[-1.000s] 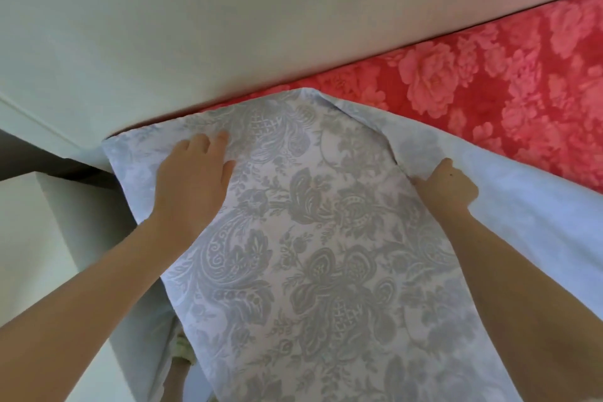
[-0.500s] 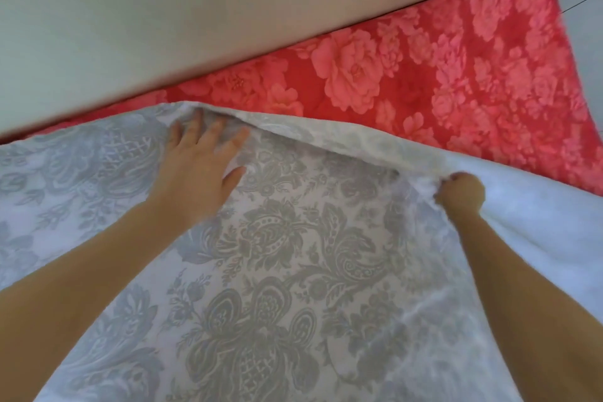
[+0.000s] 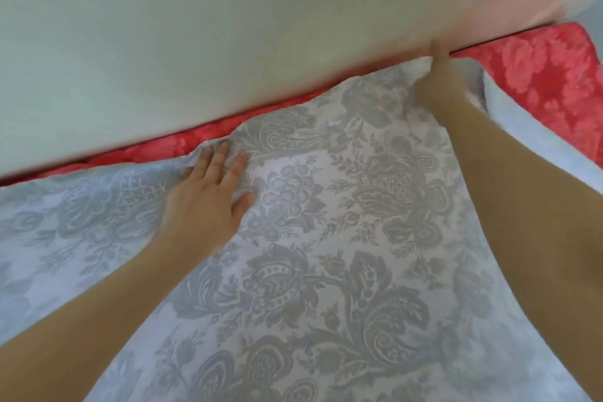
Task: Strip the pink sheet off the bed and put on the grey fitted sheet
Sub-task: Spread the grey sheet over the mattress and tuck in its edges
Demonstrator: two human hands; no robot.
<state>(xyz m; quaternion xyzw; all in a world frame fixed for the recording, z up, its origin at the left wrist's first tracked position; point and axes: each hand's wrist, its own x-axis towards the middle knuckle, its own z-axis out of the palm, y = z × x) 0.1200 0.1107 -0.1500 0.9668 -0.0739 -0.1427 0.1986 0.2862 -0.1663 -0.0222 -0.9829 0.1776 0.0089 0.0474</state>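
Left fingers [image 3: 225, 161] are spread and lying flat. The whole left hand [image 3: 208, 206] presses palm-down on the grey fitted sheet [image 3: 326, 271], just short of its far edge.

My right hand [image 3: 439, 91] is up at the far hem where it meets the wall [image 3: 195, 26]. It's smeared with motion blur, so I can't tell whether those fingers are clamped on the cloth or only pushing it.

The sheet covers most of the bed in front of me. It is pale grey with a darker damask of flowers and scrolls. Its plain pale underside is folded over on my right.

Beyond the hem a red floral surface [image 3: 538, 81] shows along the wall and out to the far right corner. I can't say whether it's the pink sheet or the mattress's own cover.

I'd judge the sheet light, soft and limp. It rumples under my palm and won't hold a shape, so it will slide and bunch if I only push it. The hem is the place to take it, pinching a good fold at the edge. One flat hand can pin the middle while the other draws the hem towards the corner.

There are no labels, tags or lettering to read anywhere, only the woven pattern.
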